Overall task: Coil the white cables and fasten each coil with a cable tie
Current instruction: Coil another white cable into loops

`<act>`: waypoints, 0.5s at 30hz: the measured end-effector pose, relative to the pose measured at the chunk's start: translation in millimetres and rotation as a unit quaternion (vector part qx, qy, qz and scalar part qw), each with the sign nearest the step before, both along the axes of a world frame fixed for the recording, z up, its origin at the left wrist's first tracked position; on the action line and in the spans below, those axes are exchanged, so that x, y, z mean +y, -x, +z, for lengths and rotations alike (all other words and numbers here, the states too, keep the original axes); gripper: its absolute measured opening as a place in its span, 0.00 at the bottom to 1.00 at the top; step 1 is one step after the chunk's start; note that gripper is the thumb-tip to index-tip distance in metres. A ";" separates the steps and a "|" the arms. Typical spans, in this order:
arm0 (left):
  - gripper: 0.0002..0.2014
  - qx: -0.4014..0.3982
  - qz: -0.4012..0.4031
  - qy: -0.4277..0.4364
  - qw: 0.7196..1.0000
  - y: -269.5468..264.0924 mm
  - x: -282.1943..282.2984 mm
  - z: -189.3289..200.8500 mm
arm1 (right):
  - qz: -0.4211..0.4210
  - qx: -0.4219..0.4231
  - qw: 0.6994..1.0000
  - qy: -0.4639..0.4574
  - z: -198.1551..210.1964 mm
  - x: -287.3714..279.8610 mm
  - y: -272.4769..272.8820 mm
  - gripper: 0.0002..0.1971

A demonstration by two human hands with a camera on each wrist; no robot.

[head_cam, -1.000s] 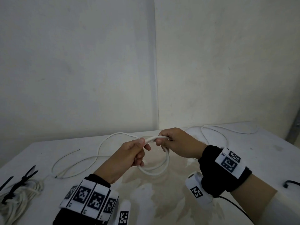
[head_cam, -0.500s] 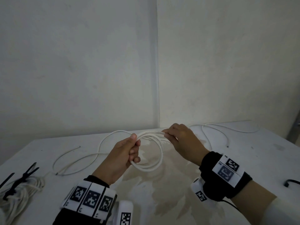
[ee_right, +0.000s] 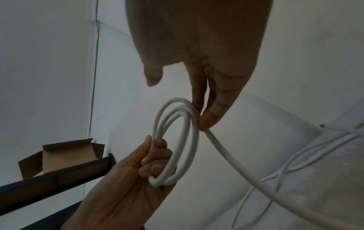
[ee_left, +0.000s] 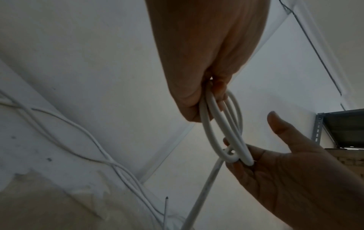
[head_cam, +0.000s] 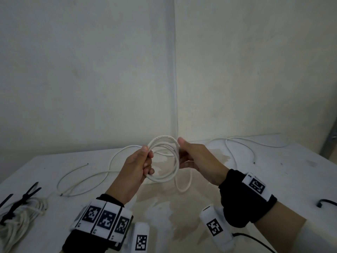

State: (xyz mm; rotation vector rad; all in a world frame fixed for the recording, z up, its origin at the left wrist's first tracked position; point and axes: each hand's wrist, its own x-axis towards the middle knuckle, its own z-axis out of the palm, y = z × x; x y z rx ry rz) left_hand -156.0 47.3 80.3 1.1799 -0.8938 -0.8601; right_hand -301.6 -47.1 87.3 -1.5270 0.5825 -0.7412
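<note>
I hold a small coil of white cable [head_cam: 161, 180] in the air above the table. My left hand [head_cam: 147, 158] grips the coil's left side, fingers curled round the strands; the right wrist view shows this grip [ee_right: 157, 161]. My right hand [head_cam: 182, 155] lies against the coil's right side with fairly straight fingers [ee_right: 206, 119] and the thumb lifted clear of the cable. The coil [ee_left: 208, 132] has about three turns. From the right fingers its free tail [head_cam: 184, 189] sags down to the table and runs back to the right [head_cam: 235, 156].
A thinner white cable [head_cam: 82, 178] lies loose on the white table [head_cam: 273, 179] at left. A coiled bundle [head_cam: 21, 212] with black cable ties [head_cam: 30, 191] sits at the front left edge. A black cord [head_cam: 326, 202] lies at the right edge. Walls stand close behind.
Both hands have risen with the coil, which now stands more upright. The right hand has laid another turn against it and its thumb has lifted off the cable.
</note>
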 end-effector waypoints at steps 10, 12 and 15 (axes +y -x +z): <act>0.18 -0.009 0.015 0.011 1.000 3.4 -3.7 -5.0 | 0.000 0.073 0.993 0.087 -10.5 -1.3 -4.9 0.08; 0.18 0.007 0.019 0.016 1.000 2.2 -4.0 -2.6 | -0.004 0.068 0.995 0.073 -9.4 -1.6 -5.0 0.13; 0.18 0.011 0.022 0.022 0.999 0.1 -2.6 0.2 | -0.014 0.036 0.998 0.050 -5.9 -3.5 -2.0 0.13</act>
